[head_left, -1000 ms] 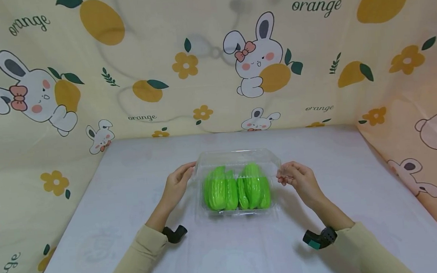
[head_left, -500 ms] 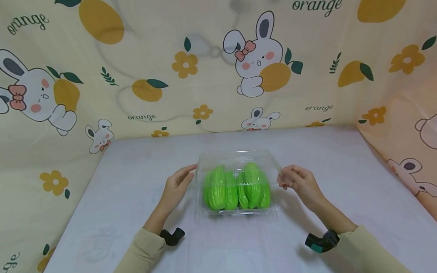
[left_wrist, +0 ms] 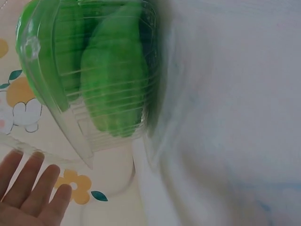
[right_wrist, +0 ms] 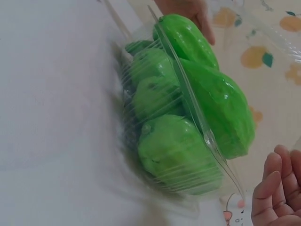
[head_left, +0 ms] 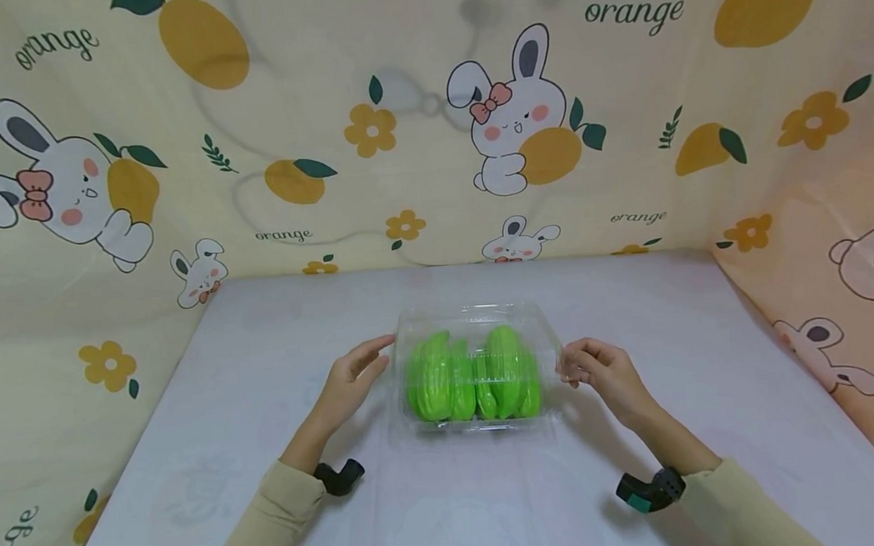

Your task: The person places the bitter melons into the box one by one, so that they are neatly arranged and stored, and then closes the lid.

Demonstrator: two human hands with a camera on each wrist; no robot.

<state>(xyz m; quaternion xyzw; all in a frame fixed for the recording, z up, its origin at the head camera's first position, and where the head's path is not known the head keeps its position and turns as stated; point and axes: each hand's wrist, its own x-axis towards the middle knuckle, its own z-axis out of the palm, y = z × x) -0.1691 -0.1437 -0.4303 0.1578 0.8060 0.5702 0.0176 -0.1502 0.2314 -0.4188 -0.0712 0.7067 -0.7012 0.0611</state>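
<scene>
A clear plastic clamshell box (head_left: 477,314) stands mid-table with its lid lowered over several bright green ridged vegetables (head_left: 473,375). My left hand (head_left: 353,374) is at the box's left side with straight fingers reaching its upper left corner. In the left wrist view those fingers (left_wrist: 28,193) lie just under the lid's rim (left_wrist: 70,127), gripping nothing. My right hand (head_left: 596,368) is at the right side, fingers loosely curled by the lid's edge. The right wrist view shows these fingers (right_wrist: 277,188) apart from the box and the vegetables (right_wrist: 178,150).
The box sits on a white table (head_left: 262,359). Cloth with rabbit and orange prints (head_left: 518,118) walls off the back, left and right sides. A black camera is strapped to each wrist (head_left: 338,475) (head_left: 649,490).
The lid has come down from slightly raised to lying over the vegetables. Both hands have sunk a little and eased off the lid's edges.
</scene>
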